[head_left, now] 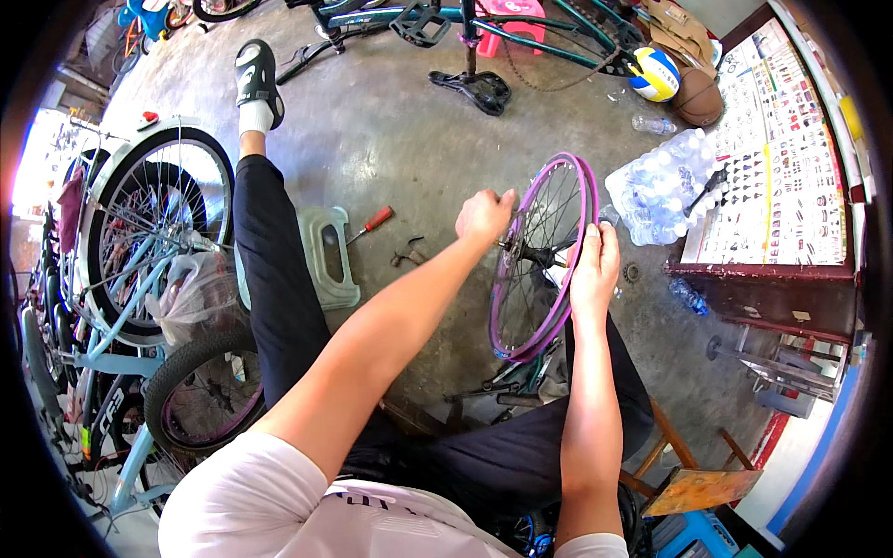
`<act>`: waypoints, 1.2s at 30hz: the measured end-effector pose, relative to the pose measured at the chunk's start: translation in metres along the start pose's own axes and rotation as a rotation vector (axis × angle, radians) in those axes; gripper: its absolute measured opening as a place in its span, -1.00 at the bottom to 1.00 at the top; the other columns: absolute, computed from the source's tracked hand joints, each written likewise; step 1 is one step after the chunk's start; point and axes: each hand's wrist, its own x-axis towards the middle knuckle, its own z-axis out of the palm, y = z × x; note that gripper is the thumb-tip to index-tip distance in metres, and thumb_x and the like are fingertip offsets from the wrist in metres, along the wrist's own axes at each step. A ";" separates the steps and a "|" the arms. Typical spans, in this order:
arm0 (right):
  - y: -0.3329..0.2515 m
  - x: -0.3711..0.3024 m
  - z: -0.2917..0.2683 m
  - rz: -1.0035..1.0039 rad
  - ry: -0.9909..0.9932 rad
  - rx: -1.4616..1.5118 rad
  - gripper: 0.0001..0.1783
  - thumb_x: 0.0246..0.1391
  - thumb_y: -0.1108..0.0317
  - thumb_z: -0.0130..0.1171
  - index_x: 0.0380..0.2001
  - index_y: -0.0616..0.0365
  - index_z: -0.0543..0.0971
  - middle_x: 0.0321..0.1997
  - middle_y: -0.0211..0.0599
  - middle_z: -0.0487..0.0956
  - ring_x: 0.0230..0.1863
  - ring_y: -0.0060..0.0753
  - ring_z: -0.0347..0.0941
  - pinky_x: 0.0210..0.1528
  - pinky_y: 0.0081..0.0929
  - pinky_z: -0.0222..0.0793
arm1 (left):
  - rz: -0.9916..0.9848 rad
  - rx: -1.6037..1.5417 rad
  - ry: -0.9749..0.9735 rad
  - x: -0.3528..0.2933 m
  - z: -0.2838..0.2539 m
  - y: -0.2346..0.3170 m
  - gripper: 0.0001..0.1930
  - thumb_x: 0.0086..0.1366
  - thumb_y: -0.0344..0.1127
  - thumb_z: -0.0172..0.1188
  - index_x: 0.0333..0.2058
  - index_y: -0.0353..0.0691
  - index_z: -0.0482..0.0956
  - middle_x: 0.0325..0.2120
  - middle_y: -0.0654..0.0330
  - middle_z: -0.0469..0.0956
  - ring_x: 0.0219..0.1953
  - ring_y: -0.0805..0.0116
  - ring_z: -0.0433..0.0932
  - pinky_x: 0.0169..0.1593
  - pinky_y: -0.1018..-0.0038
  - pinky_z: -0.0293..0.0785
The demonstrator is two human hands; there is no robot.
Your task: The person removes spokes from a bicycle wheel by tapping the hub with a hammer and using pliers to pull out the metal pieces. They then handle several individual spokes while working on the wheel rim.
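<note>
A small bicycle wheel with a purple rim (pixel 502 325) stands upright and slightly tilted before me, without a tyre. Dark spokes run to its black hub (pixel 539 255). My right hand (pixel 593 265) supports the wheel at the right side of the rim, fingers stretched up along it. At the wheel's left side, close to the rim and the axle end, is my left hand (pixel 484 217) with its fingers curled in. What those fingers hold, if anything, is hidden. A red-handled screwdriver (pixel 377 220) lies on the floor left of the wheel, beside a pale green plastic stool (pixel 326 260).
An upside-down dark green bicycle frame (pixel 558 46) spans the far side. Bicycles and a loose tyred wheel (pixel 172 391) crowd the left. Packed water bottles (pixel 665 181), a basketball (pixel 698 97) and a volleyball (pixel 655 74) lie right, near a table with a printed sheet (pixel 763 158).
</note>
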 end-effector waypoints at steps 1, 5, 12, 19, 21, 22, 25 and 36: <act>0.000 0.003 -0.002 0.011 0.013 0.016 -0.70 0.52 0.15 -0.05 -0.18 0.15 0.48 -0.60 -0.45 0.45 -0.63 -0.62 0.35 -0.59 -0.54 0.24 | 0.148 -0.031 0.062 -0.012 0.000 -0.014 -0.49 0.36 0.13 0.22 -0.23 -0.31 0.69 -0.26 -0.12 0.71 -0.14 -0.16 0.68 -0.06 0.09 0.57; -0.002 0.003 -0.010 0.030 0.066 0.027 -0.70 0.52 0.14 -0.06 -0.19 0.15 0.48 -0.58 -0.49 0.43 -0.65 -0.64 0.32 -0.61 -0.55 0.23 | 0.517 -0.264 0.087 -0.091 0.016 -0.083 -0.72 0.37 -0.14 0.32 -0.18 -0.26 0.64 -0.37 0.04 0.62 -0.34 0.09 0.63 -0.23 0.23 0.54; -0.003 0.001 -0.009 0.026 0.067 0.045 -0.68 0.53 0.11 -0.07 -0.23 0.11 0.45 -0.59 -0.48 0.43 -0.69 -0.63 0.31 -0.67 -0.54 0.21 | 0.474 -0.282 0.060 -0.125 0.043 -0.104 -0.71 0.37 -0.27 0.33 0.02 -0.16 0.60 -0.30 0.18 0.50 -0.43 0.27 0.57 -0.29 0.32 0.51; -0.005 0.000 -0.010 0.062 0.048 0.051 -0.69 0.51 0.10 -0.06 -0.12 0.10 0.52 -0.59 -0.51 0.41 -0.64 -0.69 0.25 -0.60 -0.59 0.11 | 0.550 -0.158 0.142 -0.105 0.034 -0.069 -0.73 0.38 -0.13 0.31 -0.16 -0.22 0.64 -0.32 0.04 0.56 -0.34 -0.01 0.62 -0.22 0.15 0.53; -0.001 -0.002 -0.010 0.036 0.030 0.038 -0.70 0.52 0.14 -0.04 -0.14 0.16 0.48 -0.58 -0.44 0.46 -0.62 -0.63 0.34 -0.58 -0.53 0.24 | 0.555 -0.059 0.221 -0.086 0.035 -0.042 -0.66 0.39 -0.04 0.28 -0.18 -0.24 0.68 -0.32 -0.01 0.62 -0.26 -0.08 0.66 -0.17 0.11 0.55; 0.003 -0.002 -0.012 0.029 0.027 0.038 -0.70 0.52 0.14 -0.04 -0.14 0.16 0.48 -0.58 -0.44 0.46 -0.62 -0.62 0.34 -0.57 -0.53 0.24 | 0.407 -0.028 0.099 -0.071 0.029 -0.017 -0.60 0.39 0.04 0.24 -0.17 -0.25 0.70 -0.29 -0.07 0.66 -0.19 -0.13 0.67 -0.12 0.08 0.56; -0.002 -0.003 -0.003 0.046 0.001 0.034 -0.71 0.53 0.15 -0.05 -0.16 0.15 0.48 -0.58 -0.44 0.46 -0.63 -0.62 0.33 -0.58 -0.53 0.23 | 0.034 0.039 -0.159 -0.002 0.014 0.019 -0.45 0.38 0.18 0.17 -0.13 -0.27 0.74 -0.24 -0.20 0.71 -0.05 -0.15 0.69 0.00 0.04 0.57; -0.002 0.000 -0.013 0.067 0.016 0.104 -0.69 0.52 0.12 -0.07 -0.09 0.12 0.53 -0.58 -0.52 0.41 -0.68 -0.71 0.21 -0.66 -0.61 0.10 | 0.211 -0.420 0.049 -0.086 0.022 -0.095 -0.56 0.42 0.05 0.24 -0.10 -0.29 0.68 -0.28 -0.03 0.73 -0.19 0.09 0.71 -0.08 0.22 0.58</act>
